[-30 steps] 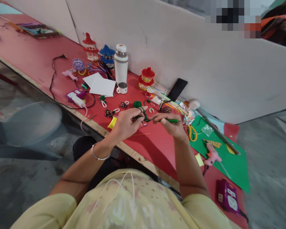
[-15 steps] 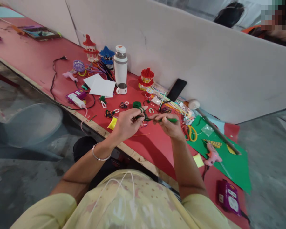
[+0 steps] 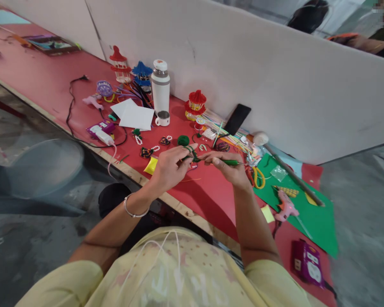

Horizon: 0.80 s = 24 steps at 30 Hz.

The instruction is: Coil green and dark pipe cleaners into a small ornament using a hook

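My left hand [image 3: 173, 164] is closed on a small piece of dark green yarn work [image 3: 195, 158], with a strand of the yarn looped over its fingers. In my right hand [image 3: 228, 168] lies a crochet hook with a green handle [image 3: 231, 162]; its tip end points left and meets the yarn work. Fingertips hide part of both. Just behind my left hand is a ball of green yarn [image 3: 183, 140]. Small knotted pieces with white bead loops [image 3: 146, 152] lie to the left, near a yellow packet [image 3: 151, 165].
Behind stand a white flask [image 3: 161, 89], a steel cup [image 3: 163, 118] and a red-roofed lantern [image 3: 196, 104]. A phone [image 3: 238, 119] leans on the partition. To the right are yellow-handled scissors [image 3: 259, 178], a pink glue gun [image 3: 286, 206] and a purple power strip [image 3: 309, 264].
My right hand has shifted very slightly, still with the hook at the yarn work. My left hand stays nearly in place. Beyond the partition, another person has moved.
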Each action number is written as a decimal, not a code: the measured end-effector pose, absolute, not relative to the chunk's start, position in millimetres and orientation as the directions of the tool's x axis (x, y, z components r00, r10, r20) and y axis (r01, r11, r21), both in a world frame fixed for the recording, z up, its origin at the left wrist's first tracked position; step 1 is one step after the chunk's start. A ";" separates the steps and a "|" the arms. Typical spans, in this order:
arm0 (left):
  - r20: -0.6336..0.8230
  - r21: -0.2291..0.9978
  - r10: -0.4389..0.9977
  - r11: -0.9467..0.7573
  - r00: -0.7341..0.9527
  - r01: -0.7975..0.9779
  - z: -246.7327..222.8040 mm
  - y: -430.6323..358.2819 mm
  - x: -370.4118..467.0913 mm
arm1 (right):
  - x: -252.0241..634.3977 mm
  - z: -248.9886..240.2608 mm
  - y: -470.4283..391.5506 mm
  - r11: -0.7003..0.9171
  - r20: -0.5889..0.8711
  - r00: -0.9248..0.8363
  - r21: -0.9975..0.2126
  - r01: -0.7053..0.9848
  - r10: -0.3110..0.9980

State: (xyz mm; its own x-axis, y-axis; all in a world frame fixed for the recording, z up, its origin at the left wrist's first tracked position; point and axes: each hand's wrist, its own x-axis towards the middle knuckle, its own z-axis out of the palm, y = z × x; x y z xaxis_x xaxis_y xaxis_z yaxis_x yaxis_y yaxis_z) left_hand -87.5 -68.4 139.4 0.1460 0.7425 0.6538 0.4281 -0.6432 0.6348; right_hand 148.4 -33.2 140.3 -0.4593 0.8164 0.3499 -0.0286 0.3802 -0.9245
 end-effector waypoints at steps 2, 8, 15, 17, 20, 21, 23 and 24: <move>0.652 0.631 0.746 -0.633 0.136 0.448 138.5 -68.5 -87.3 | 144.7 148.0 -38.3 0.412 0.352 -0.458 -0.910 0.035 0.816; 0.553 0.745 0.831 -0.525 0.060 0.412 138.9 -69.8 -86.6 | 130.4 153.5 -53.2 0.627 0.529 -0.413 -0.765 0.144 0.741; 0.305 0.947 0.952 -0.303 -0.004 0.105 135.5 -67.8 -86.0 | 122.5 133.6 -58.6 0.664 0.597 -0.324 -0.732 0.152 0.734; 0.275 0.959 0.961 -0.274 -0.009 0.077 135.9 -67.6 -86.5 | 120.7 130.4 -58.5 0.658 0.596 -0.309 -0.736 0.158 0.741; 0.240 0.970 0.971 -0.240 -0.001 0.032 136.3 -67.0 -88.1 | 118.4 128.9 -56.8 0.685 0.625 -0.305 -0.710 0.162 0.719; 0.230 0.973 0.973 -0.230 0.000 0.011 136.0 -66.7 -88.7 | 117.8 128.9 -56.1 0.703 0.642 -0.307 -0.691 0.167 0.703; 0.208 0.978 0.978 -0.208 -0.002 -0.030 135.0 -66.2 -89.6 | 116.8 128.3 -54.8 0.734 0.669 -0.313 -0.651 0.191 0.675; 0.197 0.979 0.980 -0.197 -0.005 -0.050 134.5 -66.0 -89.8 | 116.3 127.3 -54.5 0.744 0.675 -0.317 -0.634 0.211 0.666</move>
